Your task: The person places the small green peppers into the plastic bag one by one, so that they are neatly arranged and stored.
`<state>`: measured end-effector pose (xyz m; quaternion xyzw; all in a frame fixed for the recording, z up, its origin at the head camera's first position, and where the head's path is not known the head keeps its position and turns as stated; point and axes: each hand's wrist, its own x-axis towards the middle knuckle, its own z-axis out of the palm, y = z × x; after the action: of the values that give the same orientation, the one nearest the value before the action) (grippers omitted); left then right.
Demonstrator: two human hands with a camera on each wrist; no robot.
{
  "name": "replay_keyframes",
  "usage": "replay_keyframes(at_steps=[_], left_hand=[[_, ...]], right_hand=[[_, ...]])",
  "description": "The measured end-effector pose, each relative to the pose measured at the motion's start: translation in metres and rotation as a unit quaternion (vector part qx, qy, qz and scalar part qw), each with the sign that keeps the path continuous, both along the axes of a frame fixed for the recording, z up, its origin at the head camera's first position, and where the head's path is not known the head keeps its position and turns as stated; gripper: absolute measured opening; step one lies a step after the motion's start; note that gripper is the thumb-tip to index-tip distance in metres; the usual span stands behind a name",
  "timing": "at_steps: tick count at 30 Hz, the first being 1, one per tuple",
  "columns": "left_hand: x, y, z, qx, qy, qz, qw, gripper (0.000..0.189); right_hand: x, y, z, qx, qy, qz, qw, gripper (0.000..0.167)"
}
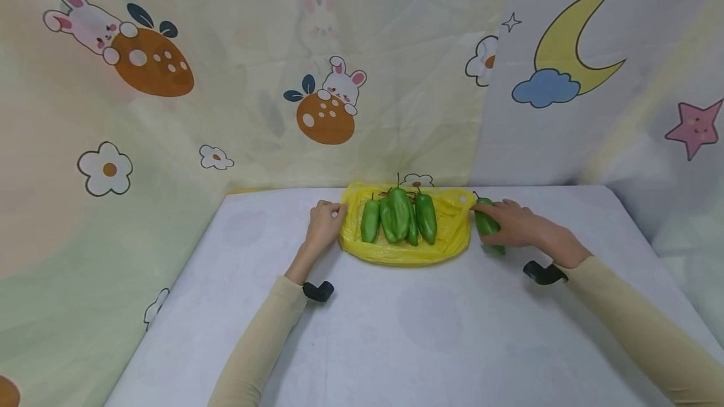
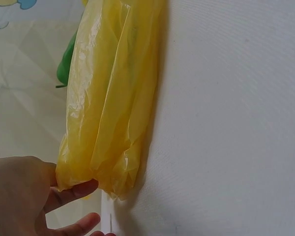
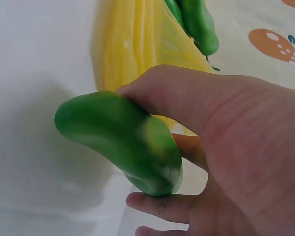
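A yellow plastic bag (image 1: pixel 404 257) lies spread at the back of the table, with several green peppers (image 1: pixel 399 215) on it. At its left edge my left hand (image 1: pixel 326 225) pinches the plastic between thumb and forefinger; in the left wrist view the bag's side (image 2: pixel 113 98) rises in folds from that pinch. My right hand (image 1: pixel 511 223) holds one green pepper (image 3: pixel 123 140) between thumb and fingers, just right of the bag. That pepper's blunt tip points out past the thumb in the right wrist view.
The white table (image 1: pixel 396 331) stretches toward me in front of the bag. Behind it hangs a printed cloth (image 1: pixel 254 99) with rabbits, flowers and a moon. Black bands (image 1: pixel 318 291) sit on both wrists.
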<state>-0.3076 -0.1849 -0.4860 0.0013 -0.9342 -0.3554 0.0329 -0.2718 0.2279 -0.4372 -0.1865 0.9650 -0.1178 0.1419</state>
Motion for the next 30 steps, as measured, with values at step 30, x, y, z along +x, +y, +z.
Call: replay_keyframes(at_steps=[30], left_hand=[[0.000,0.000,0.001,-0.006,-0.001,-0.003,1.0000,0.042]], right_hand=[[-0.014,0.009,0.050,-0.055,0.037,0.003,0.9978,0.074]])
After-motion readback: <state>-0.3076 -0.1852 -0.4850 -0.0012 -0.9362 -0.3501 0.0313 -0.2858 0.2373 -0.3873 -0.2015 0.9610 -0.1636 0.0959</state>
